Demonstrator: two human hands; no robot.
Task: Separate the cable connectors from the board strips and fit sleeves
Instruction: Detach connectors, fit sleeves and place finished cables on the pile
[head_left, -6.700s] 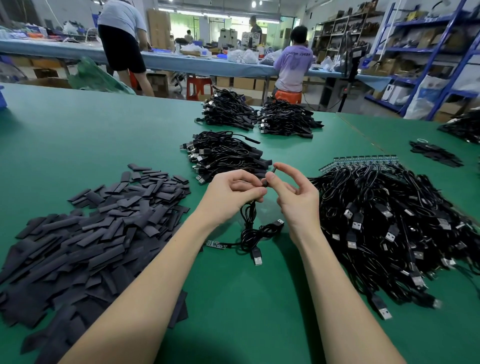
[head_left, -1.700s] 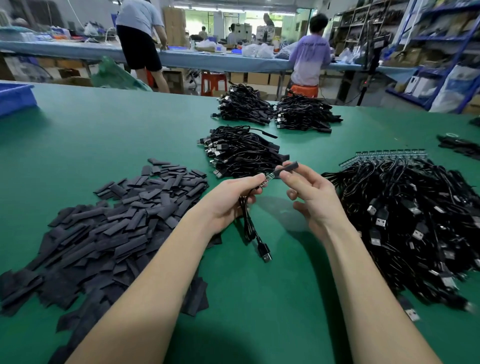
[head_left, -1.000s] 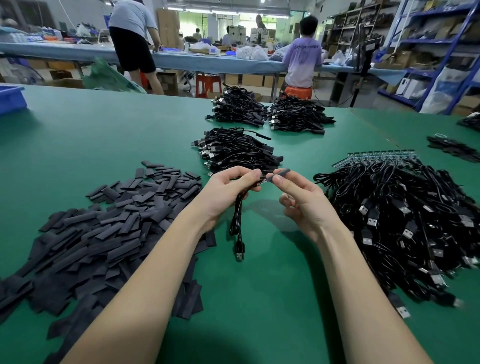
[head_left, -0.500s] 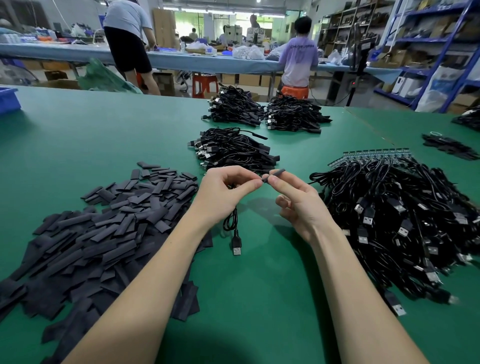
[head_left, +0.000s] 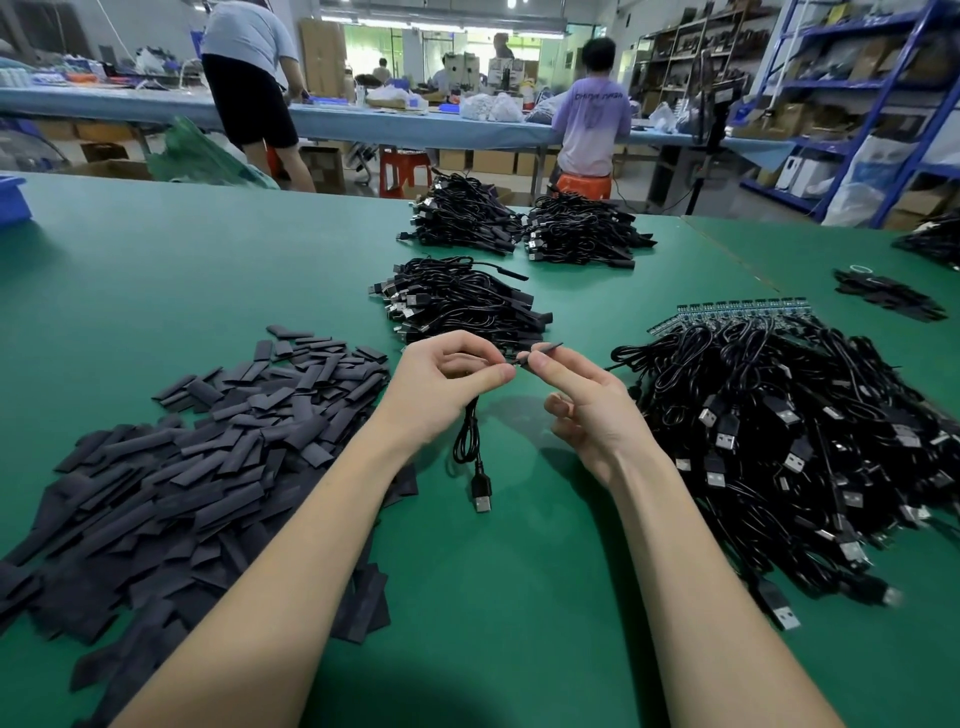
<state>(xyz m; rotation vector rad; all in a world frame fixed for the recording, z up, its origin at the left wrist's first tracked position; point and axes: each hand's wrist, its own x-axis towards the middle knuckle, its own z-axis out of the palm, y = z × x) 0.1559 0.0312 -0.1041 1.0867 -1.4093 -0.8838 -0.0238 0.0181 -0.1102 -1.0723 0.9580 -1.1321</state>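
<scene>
At the centre of the frame the left hand (head_left: 451, 375) pinches the upper end of a thin black USB cable (head_left: 471, 441) between thumb and forefinger, the rest of the cable hanging in a loop below the palm with its silver-tipped plug (head_left: 482, 496) resting on the green table mat (head_left: 519, 597). Just beside it, fingertip to fingertip, the right hand (head_left: 584, 402) grips a short flat black sleeve (head_left: 543, 349) between thumb and forefinger, the sleeve's far end poking up and to the right; its other fingers curl loosely underneath. The small board end of the cable is hidden between the fingertips, so how far the sleeve is seated cannot be told, but this piece looks close to finished. Three neat bundles of coiled black cables (head_left: 457, 306) lie in the upper middle of the frame and appear to be finished work. Much is left, by my judgement: a large tangled heap of black cables (head_left: 789, 431) fills the right of the frame, many apparently attached to a strip of small blue-green boards (head_left: 737, 307) at its top edge, and a wide pile of loose flat black sleeves (head_left: 197, 447) covers the left. Another few dark pieces (head_left: 883, 293) lie at the upper right.
</scene>
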